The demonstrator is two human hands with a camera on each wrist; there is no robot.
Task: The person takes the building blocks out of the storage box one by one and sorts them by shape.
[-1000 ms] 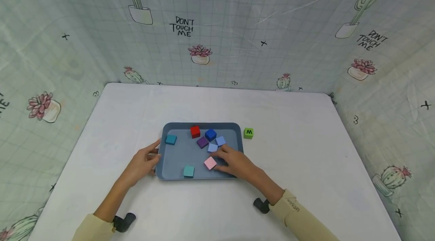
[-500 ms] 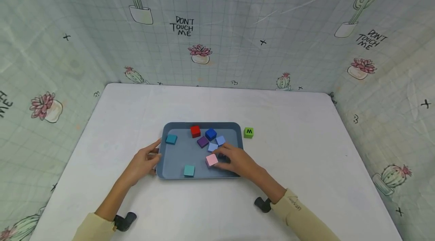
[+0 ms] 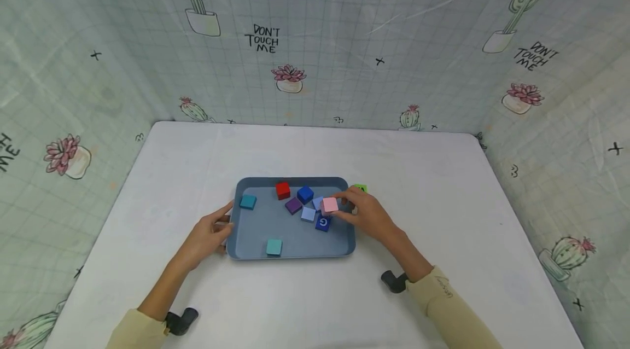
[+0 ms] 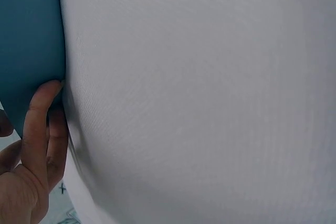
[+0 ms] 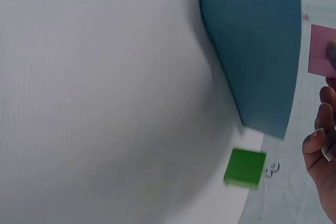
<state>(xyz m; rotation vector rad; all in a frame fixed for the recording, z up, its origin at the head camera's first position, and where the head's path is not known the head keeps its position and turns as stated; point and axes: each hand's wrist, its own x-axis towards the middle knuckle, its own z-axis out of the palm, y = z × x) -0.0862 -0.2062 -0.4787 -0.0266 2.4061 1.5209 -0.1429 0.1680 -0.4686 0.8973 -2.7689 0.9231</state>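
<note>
A blue-grey tray (image 3: 285,251) holds several small cubes. My right hand (image 3: 368,212) pinches a pink cube (image 3: 329,205) between thumb and fingers, above the tray's right side; the cube (image 5: 318,51) also shows at the edge of the right wrist view. In the head view it partly covers a light blue cube (image 3: 317,203). Just below it lies a dark blue cube (image 3: 322,222) marked G. My left hand (image 3: 204,238) rests its fingers against the tray's left end; in the left wrist view fingertips touch the tray wall (image 4: 34,35).
Also in the tray are a red cube (image 3: 283,191), a blue cube (image 3: 305,194), a purple cube (image 3: 293,205), another light blue cube (image 3: 308,214) and two teal cubes, one at left (image 3: 248,202), one near the front (image 3: 274,247). Outside, a green cube (image 5: 245,168) stands right of the tray.
My right hand has lifted the pink cube from the tray's front and carried it right and away from me, uncovering the G cube. The left hand has stayed put.
</note>
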